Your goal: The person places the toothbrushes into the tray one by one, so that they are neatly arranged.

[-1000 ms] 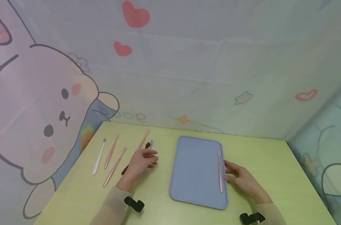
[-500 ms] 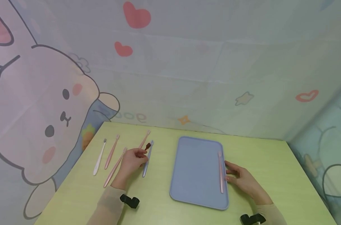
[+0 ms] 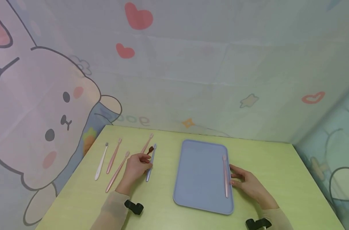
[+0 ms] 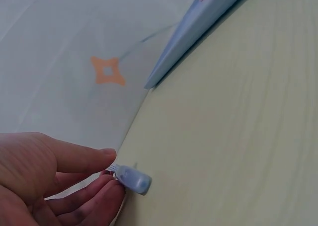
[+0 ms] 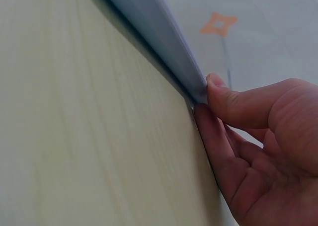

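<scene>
The left hand (image 3: pixel 135 167) bent its thumb and fingers by the blue toothbrush (image 3: pixel 149 172) on the worktop (image 3: pixel 160 207) (whether it pinched anything, I couldn't tell). The right hand (image 3: pixel 247 183) pinched the tray's rim, where one pink toothbrush (image 3: pixel 225 179) lay inside. Picking up seemed in hand, calling for a firm grip.

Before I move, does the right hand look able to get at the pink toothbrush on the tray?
Likely yes: the right hand touches the tray at its edge, close beside the pink toothbrush; only the low rim lies between, and nothing covers the brush.
</scene>
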`<state>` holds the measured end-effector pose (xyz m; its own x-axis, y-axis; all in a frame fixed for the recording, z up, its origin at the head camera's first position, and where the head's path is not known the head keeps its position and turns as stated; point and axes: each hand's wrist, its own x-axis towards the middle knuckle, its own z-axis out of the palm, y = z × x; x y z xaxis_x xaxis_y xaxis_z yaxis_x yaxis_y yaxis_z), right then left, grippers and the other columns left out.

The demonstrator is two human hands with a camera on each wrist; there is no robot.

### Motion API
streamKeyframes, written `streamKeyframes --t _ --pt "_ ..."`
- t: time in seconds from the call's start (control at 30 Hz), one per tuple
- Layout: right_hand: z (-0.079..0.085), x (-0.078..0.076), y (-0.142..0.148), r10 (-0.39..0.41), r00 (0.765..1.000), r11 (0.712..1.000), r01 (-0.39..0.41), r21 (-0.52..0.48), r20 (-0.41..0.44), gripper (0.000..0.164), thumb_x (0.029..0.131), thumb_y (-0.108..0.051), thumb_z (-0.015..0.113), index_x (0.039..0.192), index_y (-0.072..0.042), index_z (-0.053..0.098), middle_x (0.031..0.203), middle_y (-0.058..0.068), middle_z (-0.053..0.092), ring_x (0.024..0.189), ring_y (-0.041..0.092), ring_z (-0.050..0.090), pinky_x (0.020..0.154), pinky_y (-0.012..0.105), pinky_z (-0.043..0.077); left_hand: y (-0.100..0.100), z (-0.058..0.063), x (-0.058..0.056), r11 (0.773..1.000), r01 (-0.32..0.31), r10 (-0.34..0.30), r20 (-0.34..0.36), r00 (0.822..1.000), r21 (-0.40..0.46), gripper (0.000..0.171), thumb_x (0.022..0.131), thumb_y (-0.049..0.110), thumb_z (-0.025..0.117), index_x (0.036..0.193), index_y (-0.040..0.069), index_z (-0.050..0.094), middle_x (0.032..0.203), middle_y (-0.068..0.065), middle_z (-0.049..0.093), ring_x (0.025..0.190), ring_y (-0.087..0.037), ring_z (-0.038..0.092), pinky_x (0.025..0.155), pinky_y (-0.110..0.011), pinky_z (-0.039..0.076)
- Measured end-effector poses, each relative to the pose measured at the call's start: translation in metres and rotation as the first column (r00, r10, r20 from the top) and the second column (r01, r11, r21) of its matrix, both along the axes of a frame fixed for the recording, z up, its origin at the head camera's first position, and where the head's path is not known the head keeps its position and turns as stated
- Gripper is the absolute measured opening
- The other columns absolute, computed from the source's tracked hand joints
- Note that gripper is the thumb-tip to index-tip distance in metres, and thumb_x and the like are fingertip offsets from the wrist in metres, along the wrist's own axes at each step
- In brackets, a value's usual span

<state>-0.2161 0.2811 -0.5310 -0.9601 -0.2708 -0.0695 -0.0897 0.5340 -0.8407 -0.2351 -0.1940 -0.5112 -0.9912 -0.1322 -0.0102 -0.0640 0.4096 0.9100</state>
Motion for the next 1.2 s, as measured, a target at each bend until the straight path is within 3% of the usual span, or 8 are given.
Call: streamKeyframes --t 0.43,0.7,1.07,1.2 --pt "-0.0004 -0.0008 0.0006 -0.004 1.0 1.0 0.004 -0.002 0.009 0.074 0.098 -0.009 0.078 0.161 0.003 0.042 0.14 0.022 0.066 0.128 0.036 0.063 0.11 0.037 0.047 0.0027 -0.0041 0.0004 0.995 -0.016 0.011 -0.047 0.999 -0.094 0.027 0.082 -0.006 0.084 0.108 -0.005 0.077 0.091 -0.011 0.072 0.079 -0.021 0.067 0.063 -0.028 0.057" --pt "0.0007 -0.0012 -0.0005 -0.001 1.0 1.0 0.001 0.001 0.014 0.075 0.098 -0.008 0.078 0.161 0.004 0.04 0.14 0.023 0.066 0.129 0.038 0.062 0.114 0.057 0.043 0.0049 -0.0057 0.001 0.986 -0.009 -0.002 -0.066 0.998 -0.167 0.027 0.082 -0.004 0.085 0.107 -0.002 0.077 0.089 -0.008 0.072 0.079 -0.021 0.065 0.067 -0.031 0.054" --pt "-0.0007 -0.001 -0.0007 -0.016 1.0 1.0 0.016 0.002 0.016 0.074 0.098 -0.013 0.079 0.162 0.0 0.043 0.133 0.018 0.07 0.132 0.039 0.06 0.12 0.063 0.033 0.0056 -0.0069 0.001 0.979 0.005 -0.015 -0.051 0.999 -0.202 0.027 0.083 -0.002 0.085 0.109 0.0 0.078 0.086 -0.005 0.072 0.076 -0.019 0.067 0.066 -0.032 0.057" --pt "-0.0013 -0.0012 0.0005 -0.013 1.0 1.0 0.013 -0.003 0.015 0.074 0.098 -0.012 0.079 0.162 0.001 0.042 0.132 0.018 0.071 0.131 0.039 0.061 0.119 0.062 0.035 0.006 -0.006 0.0017 0.98 0.013 -0.023 -0.048 0.999 -0.197 0.028 0.082 -0.002 0.086 0.109 -0.001 0.077 0.086 -0.005 0.073 0.076 -0.018 0.067 0.066 -0.032 0.057"
